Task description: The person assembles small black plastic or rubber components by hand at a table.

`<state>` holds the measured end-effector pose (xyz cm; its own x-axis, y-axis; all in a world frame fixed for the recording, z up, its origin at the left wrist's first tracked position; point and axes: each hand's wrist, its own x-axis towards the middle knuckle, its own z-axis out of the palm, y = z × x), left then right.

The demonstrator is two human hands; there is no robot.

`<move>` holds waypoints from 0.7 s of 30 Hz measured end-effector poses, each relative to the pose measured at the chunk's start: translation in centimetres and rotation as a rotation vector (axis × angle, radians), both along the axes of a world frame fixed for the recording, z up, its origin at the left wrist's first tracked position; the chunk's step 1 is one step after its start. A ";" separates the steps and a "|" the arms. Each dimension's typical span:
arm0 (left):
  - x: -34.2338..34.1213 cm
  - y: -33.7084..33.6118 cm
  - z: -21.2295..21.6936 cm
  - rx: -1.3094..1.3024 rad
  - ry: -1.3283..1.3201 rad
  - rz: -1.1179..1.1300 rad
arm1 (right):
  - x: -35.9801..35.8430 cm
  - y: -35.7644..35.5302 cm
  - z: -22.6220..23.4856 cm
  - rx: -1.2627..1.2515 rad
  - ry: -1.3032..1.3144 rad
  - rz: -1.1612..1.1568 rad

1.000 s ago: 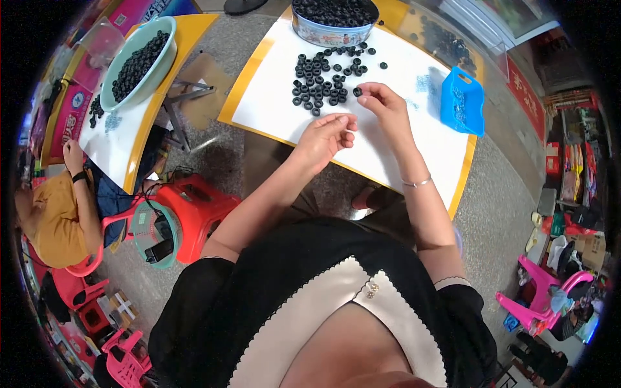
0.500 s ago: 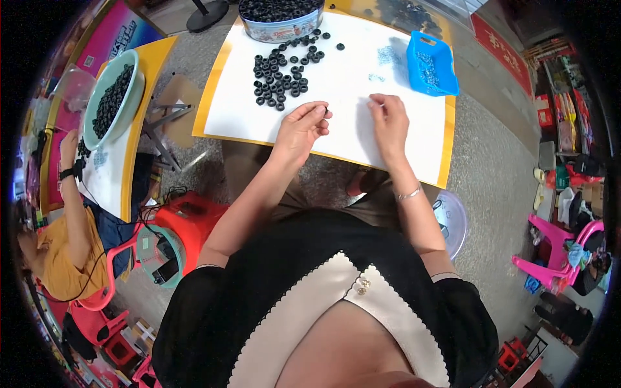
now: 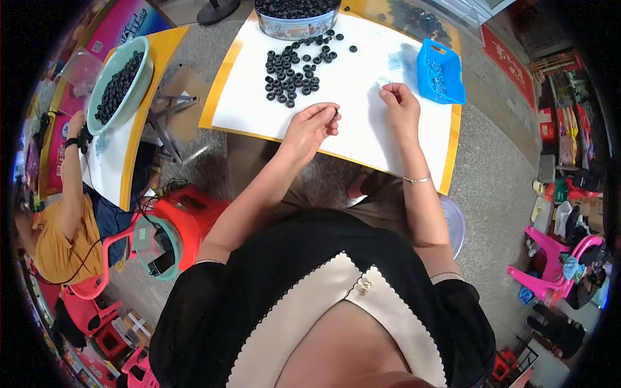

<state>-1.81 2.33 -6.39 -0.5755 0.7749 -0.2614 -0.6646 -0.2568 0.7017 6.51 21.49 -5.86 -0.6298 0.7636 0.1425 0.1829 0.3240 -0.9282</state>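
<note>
My left hand (image 3: 309, 134) is closed above the near edge of the white-topped table, thumb and forefinger pinching a small black ring-shaped piece (image 3: 336, 112), mostly covered by the fingers. Just left of it on the white surface lies a loose group of black ring-shaped pieces (image 3: 289, 83). My right hand (image 3: 403, 111) has its thumb and forefinger pressed together beside a few tiny clear bits (image 3: 381, 82). Whatever those fingertips hold is too small to make out. A blue plastic basket (image 3: 455, 79) with small bluish-clear pieces stands to the right, near a scattered patch of similar bits (image 3: 400, 59).
An oval tin (image 3: 299, 28) full of black pieces stands at the far edge. On another table at left, a pale green basin (image 3: 143, 81) holds more; a person in a yellow top (image 3: 68, 236) reaches there. A red stool (image 3: 197, 216) stands at my left.
My right hand has moved forward to the tiny clear bits, and its fingertips have come together. My left hand keeps its pinch on the black piece. The whole view has shifted slightly.
</note>
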 end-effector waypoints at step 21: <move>0.0 0.2 0.4 0.009 0.098 -0.190 | 3.0 -7.0 3.5 -0.006 -0.042 0.342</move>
